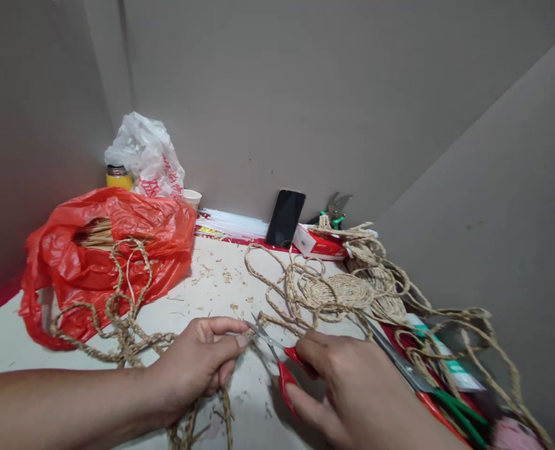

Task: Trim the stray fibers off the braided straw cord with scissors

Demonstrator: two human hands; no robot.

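Observation:
My left hand (197, 365) is closed around a braided straw rope (127, 331) that trails left across the table and hangs below my fist. My right hand (347, 387) grips red-handled scissors (282, 362), their blades open and pointing at the rope end by my left fingertips. Just behind the scissors lies a flat coiled straw mat (338, 290) with loose braid looping around it.
A red plastic bag (99, 262) of straw sits at the left, a white bag (149, 156) and yellow jar (119, 178) behind it. A black phone (285, 217) leans on the wall. Green-handled shears (427, 381) and more braid lie at the right. Straw scraps litter the tabletop (212, 281).

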